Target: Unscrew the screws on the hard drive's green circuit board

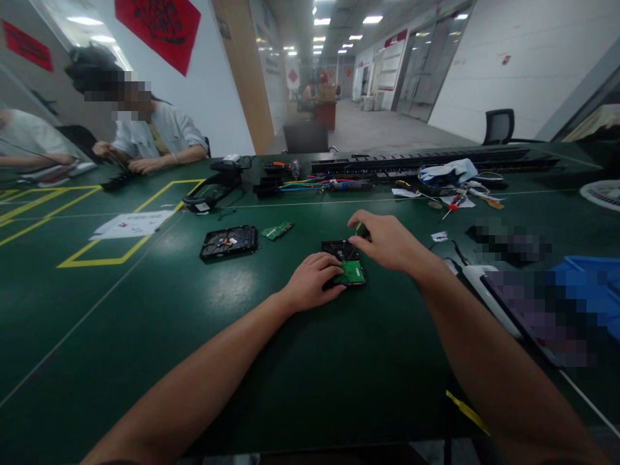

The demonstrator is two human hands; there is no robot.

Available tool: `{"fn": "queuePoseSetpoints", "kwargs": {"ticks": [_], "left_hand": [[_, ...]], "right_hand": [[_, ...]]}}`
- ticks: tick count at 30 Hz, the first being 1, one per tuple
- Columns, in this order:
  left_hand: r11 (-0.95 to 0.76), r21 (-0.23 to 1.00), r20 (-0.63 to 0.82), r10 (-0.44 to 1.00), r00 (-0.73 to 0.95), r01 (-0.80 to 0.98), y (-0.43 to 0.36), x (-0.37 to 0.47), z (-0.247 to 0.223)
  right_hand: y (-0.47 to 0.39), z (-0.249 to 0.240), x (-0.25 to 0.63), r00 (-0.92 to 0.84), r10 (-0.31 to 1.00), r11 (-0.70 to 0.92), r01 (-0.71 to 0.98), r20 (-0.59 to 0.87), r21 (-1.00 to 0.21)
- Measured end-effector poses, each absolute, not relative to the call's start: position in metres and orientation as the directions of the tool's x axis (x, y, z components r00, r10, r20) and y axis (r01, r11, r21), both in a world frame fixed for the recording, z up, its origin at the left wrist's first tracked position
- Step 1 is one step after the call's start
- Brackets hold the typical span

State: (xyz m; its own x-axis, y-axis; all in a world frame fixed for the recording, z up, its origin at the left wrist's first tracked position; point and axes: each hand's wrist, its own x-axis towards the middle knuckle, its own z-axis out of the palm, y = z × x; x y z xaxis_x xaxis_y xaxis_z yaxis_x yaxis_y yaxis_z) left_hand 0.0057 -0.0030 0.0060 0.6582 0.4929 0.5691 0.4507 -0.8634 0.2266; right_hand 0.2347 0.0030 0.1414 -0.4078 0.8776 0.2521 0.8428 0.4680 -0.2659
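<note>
A hard drive with a green circuit board (352, 272) on its face lies on the green table (232, 361). My left hand (316, 281) is closed on the drive's left edge, fingers over the board's side. Above the drive's upper right corner, my right hand (382, 240) pinches a small dark and yellow tool (362, 230), mostly hidden by the fingers. To the left lie another hard drive (229, 243) and a loose green circuit board (278, 230).
Behind are a power drill (294, 169), coloured wires (310, 185) and long black strips (426, 161). At right are a red screwdriver (454, 206), a white-edged device (494, 300) and a blue bin (588, 284). Another person (157, 132) works at far left, beyond papers (130, 225).
</note>
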Motion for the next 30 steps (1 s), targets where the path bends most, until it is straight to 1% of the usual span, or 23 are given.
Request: {"fn": "queuePoseSetpoints", "kwargs": {"ticks": [3, 7, 9, 11, 14, 20, 24, 27, 30], "left_hand": [[-0.861, 0.233, 0.563, 0.498, 0.659, 0.451, -0.0031, 0.0059, 0.0059], [-0.857, 0.246, 0.553, 0.507, 0.661, 0.452, -0.0024, 0.0052, 0.0049], [-0.858, 0.244, 0.550, 0.506, 0.664, 0.452, -0.0018, 0.0047, 0.0040], [-0.857, 0.240, 0.547, 0.507, 0.666, 0.455, -0.0015, 0.0043, 0.0038], [-0.857, 0.235, 0.551, 0.506, 0.664, 0.458, -0.0023, 0.0042, 0.0055], [-0.846, 0.242, 0.547, 0.523, 0.653, 0.475, -0.0048, 0.0048, 0.0093], [-0.826, 0.250, 0.544, 0.552, 0.633, 0.505, -0.0042, 0.0057, 0.0091], [-0.796, 0.261, 0.562, 0.585, 0.584, 0.546, -0.0023, 0.0062, 0.0072], [-0.775, 0.236, 0.578, 0.597, 0.557, 0.586, -0.0001, 0.0051, 0.0033]], "right_hand": [[0.0010, 0.1443, 0.2343, -0.461, 0.858, 0.513, 0.803, 0.227, -0.304], [0.0003, 0.1455, 0.2350, -0.477, 0.855, 0.518, 0.776, 0.203, -0.359], [0.0006, 0.1446, 0.2355, -0.471, 0.856, 0.517, 0.784, 0.212, -0.344], [0.0006, 0.1436, 0.2350, -0.458, 0.860, 0.508, 0.806, 0.224, -0.304], [-0.0003, 0.1425, 0.2328, -0.415, 0.880, 0.467, 0.844, 0.231, -0.265], [-0.0012, 0.1412, 0.2294, -0.354, 0.907, 0.408, 0.873, 0.229, -0.267], [-0.0015, 0.1416, 0.2295, -0.355, 0.908, 0.407, 0.874, 0.222, -0.264], [-0.0023, 0.1424, 0.2296, -0.362, 0.907, 0.410, 0.874, 0.215, -0.261], [-0.0030, 0.1433, 0.2295, -0.362, 0.909, 0.409, 0.873, 0.208, -0.267]]}}
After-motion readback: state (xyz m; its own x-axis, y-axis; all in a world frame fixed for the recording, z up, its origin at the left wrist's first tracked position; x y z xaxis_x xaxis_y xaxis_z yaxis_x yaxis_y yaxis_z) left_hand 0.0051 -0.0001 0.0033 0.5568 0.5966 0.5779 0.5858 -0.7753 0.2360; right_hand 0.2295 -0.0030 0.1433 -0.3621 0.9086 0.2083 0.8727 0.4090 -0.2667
